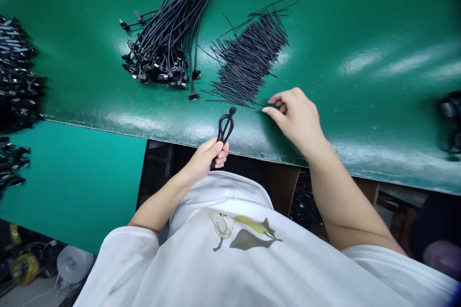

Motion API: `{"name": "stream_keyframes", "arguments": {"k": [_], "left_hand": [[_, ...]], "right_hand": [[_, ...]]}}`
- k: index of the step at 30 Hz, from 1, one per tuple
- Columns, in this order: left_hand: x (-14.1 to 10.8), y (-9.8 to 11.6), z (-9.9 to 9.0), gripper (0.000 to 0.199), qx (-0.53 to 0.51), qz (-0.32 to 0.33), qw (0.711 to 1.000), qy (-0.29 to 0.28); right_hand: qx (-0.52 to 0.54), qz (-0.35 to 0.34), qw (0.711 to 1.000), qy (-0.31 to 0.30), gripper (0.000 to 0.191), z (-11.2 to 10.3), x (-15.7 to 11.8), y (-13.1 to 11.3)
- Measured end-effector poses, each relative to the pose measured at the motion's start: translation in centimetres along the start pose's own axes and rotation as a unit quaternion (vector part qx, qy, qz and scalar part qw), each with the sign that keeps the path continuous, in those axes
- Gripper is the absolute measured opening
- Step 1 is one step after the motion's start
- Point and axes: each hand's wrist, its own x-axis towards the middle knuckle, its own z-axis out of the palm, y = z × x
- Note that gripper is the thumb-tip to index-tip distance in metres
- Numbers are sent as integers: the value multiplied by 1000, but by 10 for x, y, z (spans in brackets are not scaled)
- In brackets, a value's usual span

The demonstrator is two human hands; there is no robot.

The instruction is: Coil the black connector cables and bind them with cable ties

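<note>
**Left hand** (pixel 203 159): clenched, fingers curled around the lower part of a looped black cable (pixel 224 129). The cable rises from the fist in a narrow doubled loop, with a small black connector (pixel 232 111) at its upper end. Held just above the near edge of the green tabletop (pixel 360 14).

**Right hand** (pixel 297 122): half open, fingers loosely curled, holding nothing. Its fingertips (pixel 274 99) lie just beside the lower end of a pile of short black wires (pixel 248 57); contact cannot be told.

**On the tabletop:** the short wires lie side by side in a rough, splayed band, with some strays at the edges. Just left of them is a bundle of long black cables (pixel 162 43), running roughly parallel, their connector ends massed at the lower end. A heap of black cable ends (pixel 18 76) sits at the left edge of the view, blurred.

**Below the tabletop edge:** a teal mat (pixel 72 187) at lower left, with more black cable ends (pixel 12 168) lying on it. Further down, a white spool (pixel 74 264).

**Worn:** a white short-sleeved top (pixel 230 268) with a printed pear design.
</note>
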Motion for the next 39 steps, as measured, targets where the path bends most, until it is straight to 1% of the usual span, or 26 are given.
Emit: {"name": "stream_keyframes", "arguments": {"k": [2,4,6,8,10,11,12,13,15,16,17,18,19,20,21,23,24,25,26,27,28,30,32,34,36,39], "left_hand": [[2,3,1,48,-8,1,1000,2],[3,5,2,47,-10,4,1000,-1],[3,7,4,48,-13,10,1000,1],[2,9,6,48,-14,17,1000,-2],[2,9,8,47,-12,17,1000,-20],[2,8,10,48,-9,13,999,-34],[2,8,12,52,-7,8,999,-48],[3,7,13,57,-5,4,998,-59],[6,4,15,67,3,1,998,-68],[7,3,15,68,11,5,998,-64],[8,2,14,67,24,12,998,-54],[9,1,13,63,42,23,998,-38],[11,-1,12,59,67,35,997,-20],[12,-2,10,55,103,47,994,-3],[13,-3,9,51,146,59,988,12],[15,-5,6,45,241,78,967,33],[15,-6,5,42,281,80,956,37],[15,-6,4,38,311,73,947,37],[15,-5,4,34,327,58,943,32],[13,-4,4,30,329,36,944,22],[11,-2,4,27,316,10,949,5],[6,3,5,21,256,-33,965,-40],[0,7,6,12,177,-59,978,-89],[-4,8,6,7,119,-79,983,-118],[-7,8,6,8,89,-90,985,-121],[-8,7,6,17,65,-83,989,-103]], "right_hand": [[-93,-28,995,-36,14,-2,10,10],[-126,-33,990,-53,11,-6,11,12],[-128,-15,990,-49,11,-13,1,11],[-84,28,995,-38,11,-20,-15,7],[29,67,996,-44,11,-22,-34,-1],[95,70,991,-62,14,-20,-44,-7],[150,53,983,-89,17,-16,-52,-13],[185,18,975,-120,18,-11,-59,-20],[177,-73,970,-151,14,1,-69,-33],[142,-117,972,-143,14,5,-72,-39],[95,-159,975,-120,15,9,-73,-44],[36,-202,975,-87,16,11,-73,-48],[-31,-250,966,-49,17,12,-72,-52],[-100,-308,946,-14,19,11,-69,-55],[-158,-374,914,14,21,10,-65,-58],[-221,-508,831,42,25,7,-56,-63],[-230,-562,794,39,26,5,-52,-65],[-234,-600,765,28,27,3,-48,-68],[-237,-623,745,14,28,2,-45,-70],[-243,-635,733,0,28,1,-43,-71],[-248,-638,729,-13,28,0,-42,-72],[-247,-634,732,-33,28,-3,-43,-73],[-225,-625,746,-49,27,-6,-45,-71],[-198,-614,761,-65,29,-8,-46,-70],[-179,-608,770,-71,30,-9,-48,-69],[-173,-613,768,-67,26,-8,-49,-67]]}}
